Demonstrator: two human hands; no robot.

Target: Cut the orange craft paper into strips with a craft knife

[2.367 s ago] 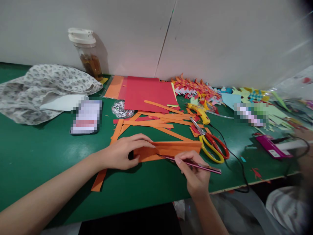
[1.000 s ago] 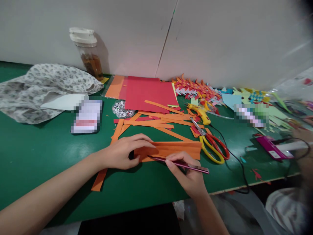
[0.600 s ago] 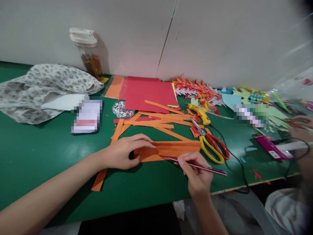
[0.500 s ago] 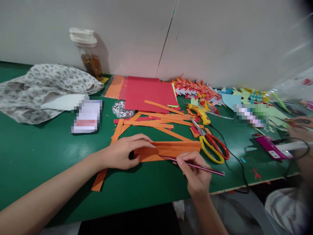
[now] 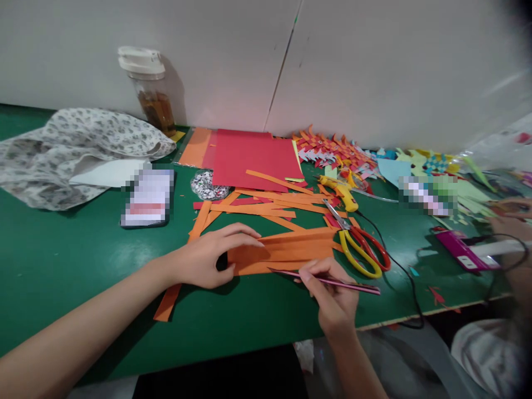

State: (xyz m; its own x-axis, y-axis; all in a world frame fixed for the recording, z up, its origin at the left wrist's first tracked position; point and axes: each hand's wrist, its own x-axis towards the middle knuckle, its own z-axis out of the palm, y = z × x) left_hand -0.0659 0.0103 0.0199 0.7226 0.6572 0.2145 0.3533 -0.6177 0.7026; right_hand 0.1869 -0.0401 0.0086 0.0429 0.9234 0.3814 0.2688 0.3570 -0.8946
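Note:
A folded piece of orange paper (image 5: 286,249) lies across the green table in front of me, with lengthwise creases. My left hand (image 5: 214,255) holds its left end, fingers over the top and thumb near the lower edge. My right hand (image 5: 332,293) grips a slim pink-and-dark pencil (image 5: 353,285) like a pen. The pencil's pointed tip is at the paper's lower edge; whether it touches is unclear. Orange paper strips (image 5: 257,209) lie behind the paper. Scissors (image 5: 359,249) with yellow and red handles lie beside its right end.
Red paper sheets (image 5: 257,158), a yellow glue gun (image 5: 343,194) and woven paper pieces (image 5: 332,152) lie further back. A phone (image 5: 147,197), patterned cloth (image 5: 83,149) and drink bottle (image 5: 152,94) are left. At far right, another person's hand (image 5: 515,208) is near a purple device (image 5: 461,249).
The orange paper's right end has tilted up and a fold has opened more. The pencil tip has shifted slightly left and down. My left hand has barely moved.

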